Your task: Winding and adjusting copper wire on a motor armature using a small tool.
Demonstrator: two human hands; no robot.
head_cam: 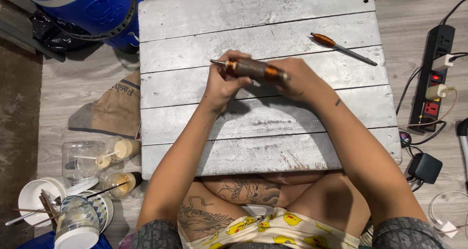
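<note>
The rotor (256, 69) sits just above the middle of the frame, held level over the table (263, 132) between both hands. It is a dark cylinder with orange copper windings at each end and a thin steel shaft poking out to the left. It looks stiff and fairly heavy for its size, and the metal body is probably smooth enough to slip; the windings look delicate, so the safest hold would be on the dark core or the shaft, not on the copper. The left hand (222, 85) has its fingers curled around the shaft end, and the right hand (297, 80) is closed over the opposite end. Farther out, toward the upper right of the table, a second shaft (341, 47) with an orange wound tip lies apart from the hands. At the frame's right edge a power strip (433, 78) rests on the floor; at the upper left stands a blue cooler (92, 10), and jars (97, 163) cluster at the lower left.
</note>
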